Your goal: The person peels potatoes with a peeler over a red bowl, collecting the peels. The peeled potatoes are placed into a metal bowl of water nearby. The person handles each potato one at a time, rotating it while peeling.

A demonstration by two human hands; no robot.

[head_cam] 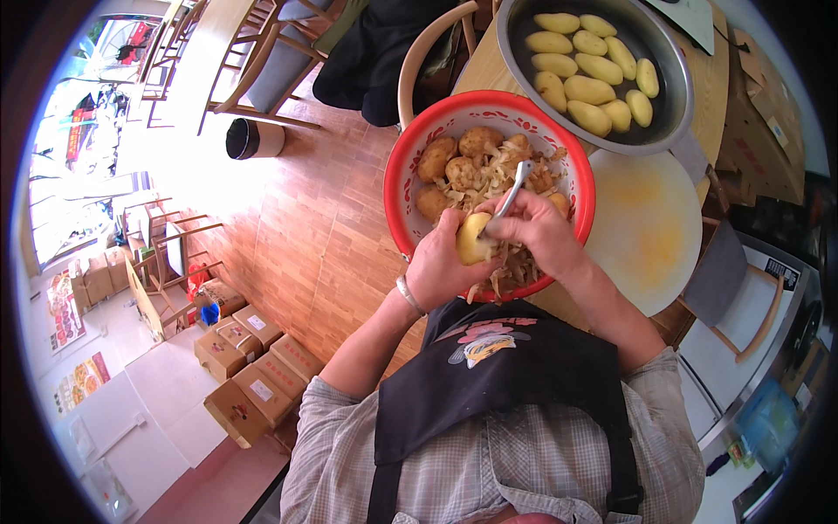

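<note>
My left hand (440, 262) holds a peeled potato (473, 239) over a red-rimmed enamel basin (395, 170). In my right hand (546, 229) is a metal peeler (514, 187), its lower end against the potato and partly hidden by my fingers. Several unpeeled potatoes (437, 159) and a heap of potato peelings (494, 171) lie in the basin. Beyond it to the right, a large steel bowl (681, 98) holds many peeled potatoes (589, 88).
A round white cutting board (645, 229) with yellow stains lies on the wooden table (710, 72), right of the basin. Wooden chairs (409, 59) stand around. On the tiled floor are a waste bin (255, 139) and stacked cardboard boxes (262, 383) to the left.
</note>
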